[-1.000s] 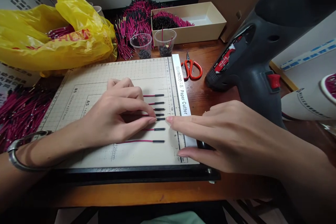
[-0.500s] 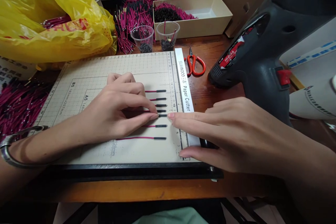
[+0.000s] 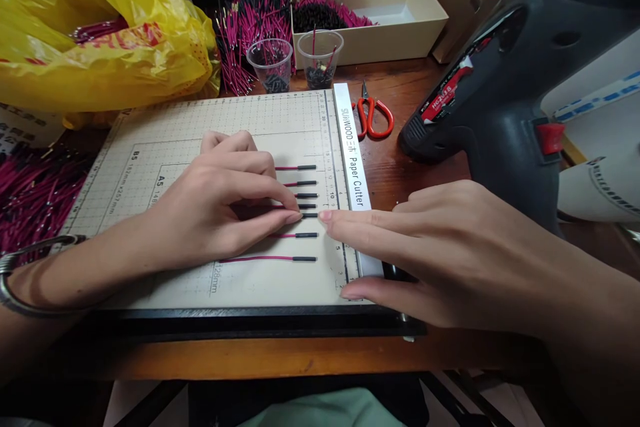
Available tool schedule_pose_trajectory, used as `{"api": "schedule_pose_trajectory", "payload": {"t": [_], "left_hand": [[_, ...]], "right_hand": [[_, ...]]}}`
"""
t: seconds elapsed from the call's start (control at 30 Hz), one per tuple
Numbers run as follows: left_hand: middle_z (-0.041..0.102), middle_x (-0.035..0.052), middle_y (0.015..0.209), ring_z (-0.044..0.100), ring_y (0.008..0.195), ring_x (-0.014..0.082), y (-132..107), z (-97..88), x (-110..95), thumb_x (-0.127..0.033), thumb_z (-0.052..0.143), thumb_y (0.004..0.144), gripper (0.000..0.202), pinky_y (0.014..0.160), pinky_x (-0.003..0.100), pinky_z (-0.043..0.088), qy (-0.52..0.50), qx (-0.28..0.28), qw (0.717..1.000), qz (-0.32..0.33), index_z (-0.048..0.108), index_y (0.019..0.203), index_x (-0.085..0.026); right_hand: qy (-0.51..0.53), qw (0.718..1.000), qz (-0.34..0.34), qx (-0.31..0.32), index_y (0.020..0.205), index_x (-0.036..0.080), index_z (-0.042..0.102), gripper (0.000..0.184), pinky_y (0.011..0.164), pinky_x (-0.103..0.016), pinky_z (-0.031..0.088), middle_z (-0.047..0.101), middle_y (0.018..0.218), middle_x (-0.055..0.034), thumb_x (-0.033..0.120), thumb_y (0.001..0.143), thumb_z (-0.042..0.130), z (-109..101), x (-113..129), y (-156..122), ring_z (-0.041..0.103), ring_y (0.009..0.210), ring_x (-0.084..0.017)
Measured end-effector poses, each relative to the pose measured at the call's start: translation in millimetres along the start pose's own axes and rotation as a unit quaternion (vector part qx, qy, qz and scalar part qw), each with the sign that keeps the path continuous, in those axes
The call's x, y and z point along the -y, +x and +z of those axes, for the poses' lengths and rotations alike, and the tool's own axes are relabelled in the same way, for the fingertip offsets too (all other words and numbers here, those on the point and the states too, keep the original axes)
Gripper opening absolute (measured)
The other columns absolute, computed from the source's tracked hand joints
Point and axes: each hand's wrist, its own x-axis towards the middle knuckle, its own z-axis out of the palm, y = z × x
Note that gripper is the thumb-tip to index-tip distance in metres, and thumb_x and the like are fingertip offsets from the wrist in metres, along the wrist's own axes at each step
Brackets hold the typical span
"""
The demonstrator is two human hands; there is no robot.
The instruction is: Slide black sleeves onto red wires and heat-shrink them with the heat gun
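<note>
My left hand (image 3: 230, 197) pinches a wire between thumb and index finger over the paper cutter board (image 3: 285, 120). Only the black-sleeved end (image 3: 311, 215) of that wire sticks out past my fingertips. My right hand (image 3: 435, 247) has its fingers stretched out, and its index fingertip is at the tip of that sleeve. Its thumb rests near the lower end of the white cutter strip (image 3: 354, 173). More pink wires with black sleeves, such as the lowest wire (image 3: 265, 258), lie in a row on the board, ends roughly lined up.
Behind the board are two clear cups (image 3: 271, 67) with small black pieces, a pile of wires (image 3: 250, 27) and a cardboard tray (image 3: 390, 43). Red-handled scissors (image 3: 375, 119) and a dark heat gun (image 3: 500, 100) are at right. A yellow bag (image 3: 150, 73) sits at left.
The camera view has shifted slightly. Both hands and the wires keep the same places on the board.
</note>
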Motion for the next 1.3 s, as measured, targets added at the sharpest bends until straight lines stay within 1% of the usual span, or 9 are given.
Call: {"api": "schedule_pose_trajectory", "payload": {"t": [0.17, 0.33, 0.53, 0.63, 0.77, 0.9, 1.0, 1.17, 1.3], "left_hand": [[0.062, -0.0016, 0.071, 0.043, 0.079, 0.0183, -3.6, 0.6, -1.5, -0.03, 0.061, 0.101, 0.024, 0.076, 0.037, 0.026, 0.006, 0.002, 1.0, -0.021, 0.077, 0.086, -0.023], [0.067, 0.0, 0.074, 0.045, 0.078, 0.019, -4.9, 1.2, -2.0, -0.034, 0.061, 0.099, 0.024, 0.076, 0.039, 0.028, 0.023, -0.003, 1.0, -0.014, 0.078, 0.085, -0.025], [0.064, 0.0003, 0.074, 0.044, 0.078, 0.019, -3.6, 0.1, -4.2, -0.029, 0.062, 0.098, 0.021, 0.076, 0.038, 0.027, 0.024, 0.007, 1.0, -0.017, 0.077, 0.084, -0.024], [0.062, -0.0003, 0.072, 0.042, 0.077, 0.0184, -3.4, -0.7, -4.2, -0.033, 0.064, 0.098, 0.021, 0.075, 0.037, 0.026, 0.015, -0.002, 1.0, -0.014, 0.076, 0.084, -0.023], [0.06, -0.0019, 0.073, 0.043, 0.075, 0.0164, -3.1, 0.4, -1.4, -0.031, 0.064, 0.098, 0.017, 0.075, 0.034, 0.026, 0.026, -0.023, 0.999, -0.041, 0.074, 0.087, -0.023], [0.06, -0.0029, 0.073, 0.045, 0.075, 0.0156, -2.5, 2.5, 0.6, -0.034, 0.064, 0.097, 0.018, 0.077, 0.032, 0.027, 0.031, -0.045, 0.997, -0.051, 0.075, 0.087, -0.024], [0.061, -0.0028, 0.074, 0.045, 0.077, 0.0154, -1.3, 1.5, -1.9, -0.034, 0.064, 0.097, 0.019, 0.079, 0.032, 0.028, 0.032, -0.034, 0.997, -0.065, 0.076, 0.086, -0.024], [0.062, -0.002, 0.075, 0.044, 0.079, 0.0161, 0.6, -1.3, -5.6, -0.034, 0.06, 0.098, 0.023, 0.079, 0.032, 0.027, 0.039, 0.006, 0.995, -0.088, 0.076, 0.086, -0.023], [0.061, -0.002, 0.073, 0.043, 0.078, 0.017, -0.1, 1.2, -1.8, -0.034, 0.06, 0.098, 0.023, 0.079, 0.033, 0.027, 0.025, -0.008, 0.997, -0.066, 0.075, 0.085, -0.023]], "right_hand": [[-0.011, 1.0, 0.001, 0.011, 0.114, 0.015, 0.068, 0.034, 0.053, -0.032, 0.03, 0.076, 0.088, -0.0008, 0.043, 0.106, 0.049, -1.9, 3.3, 0.0, 0.057, 0.06, -0.013], [-0.018, 1.0, 0.001, 0.008, 0.113, 0.014, 0.069, 0.031, 0.052, -0.033, 0.032, 0.078, 0.099, -0.0017, 0.039, 0.105, 0.053, -4.3, 6.5, -0.4, 0.058, 0.058, -0.012], [-0.02, 1.0, 0.0, 0.003, 0.114, 0.013, 0.068, 0.028, 0.056, -0.031, 0.035, 0.078, 0.099, -0.0033, 0.036, 0.104, 0.055, -4.7, 7.4, -2.3, 0.06, 0.061, -0.011], [-0.03, 0.999, 0.015, 0.005, 0.116, 0.013, 0.067, 0.033, 0.054, -0.032, 0.033, 0.078, 0.096, -0.003, 0.04, 0.104, 0.054, -3.7, 7.3, -1.8, 0.059, 0.06, -0.012], [-0.04, 0.999, 0.032, 0.008, 0.121, 0.012, 0.066, 0.04, 0.052, -0.034, 0.032, 0.078, 0.096, -0.0015, 0.047, 0.104, 0.052, -2.0, 7.4, -0.6, 0.058, 0.058, -0.015], [-0.031, 0.999, 0.039, 0.012, 0.12, 0.012, 0.066, 0.044, 0.051, -0.036, 0.033, 0.079, 0.103, -0.0029, 0.05, 0.104, 0.05, -1.5, 8.5, -0.2, 0.062, 0.061, -0.017], [-0.026, 0.999, 0.04, 0.016, 0.12, 0.012, 0.066, 0.047, 0.051, -0.035, 0.033, 0.079, 0.108, -0.0036, 0.053, 0.104, 0.049, -1.0, 9.3, -0.1, 0.064, 0.061, -0.016], [-0.023, 0.999, 0.044, 0.016, 0.119, 0.011, 0.066, 0.05, 0.051, -0.034, 0.029, 0.079, 0.104, -0.0049, 0.055, 0.104, 0.048, 1.3, 9.0, 0.0, 0.062, 0.058, -0.015], [-0.024, 0.999, 0.042, 0.017, 0.121, 0.011, 0.065, 0.05, 0.05, -0.035, 0.029, 0.079, 0.104, -0.005, 0.055, 0.104, 0.048, 0.4, 8.9, -0.7, 0.063, 0.059, -0.016]]}}
